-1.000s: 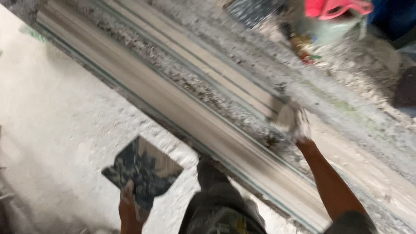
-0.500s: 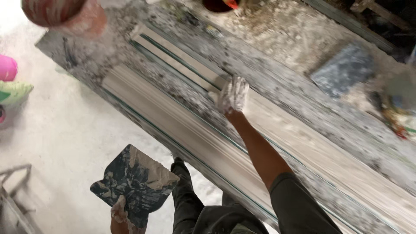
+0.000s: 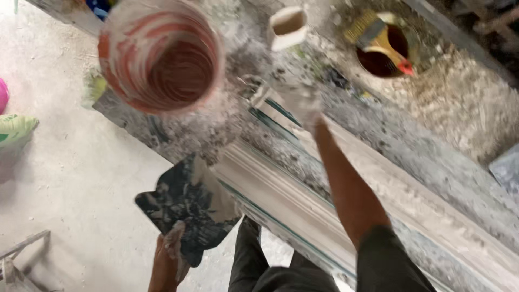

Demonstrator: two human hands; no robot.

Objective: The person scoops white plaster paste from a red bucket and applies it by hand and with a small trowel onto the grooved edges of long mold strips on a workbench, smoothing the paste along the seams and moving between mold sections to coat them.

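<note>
The person stands at a long, plaster-crusted grey workbench (image 3: 432, 173) on which a long white moulded plaster strip (image 3: 281, 189) lies lengthwise.

Right hand (image 3: 300, 100): extended over the far end of the bench, coated in white plaster and blurred. It appears to close around the lower end of a white, hollow rectangular tube (image 3: 289, 27), whose open end faces the camera. Whether the fingers are fully wrapped or only pressed against the tube cannot be told.

Left hand (image 3: 167, 254): held low, beside the near edge of the bench. The fingers are curled round the lower edge of a flat, dark, plaster-smeared square board (image 3: 186, 208), gripping it. A smear of white plaster lies on the board's upper corner, which touches or overlaps the near edge of the moulded strip.

Judged step in hand: handling of the tube at the end of the strip while the loaded board is kept ready. The next move would call for a steady board and a firm, controlled grip on the tube.

Adjacent items: a round, red-stained plastic bucket (image 3: 162, 57) stands at the bench end, near the tube. A second round container holding a yellow-handled brush (image 3: 386, 40) stands farther right, well apart from both hands.
</note>
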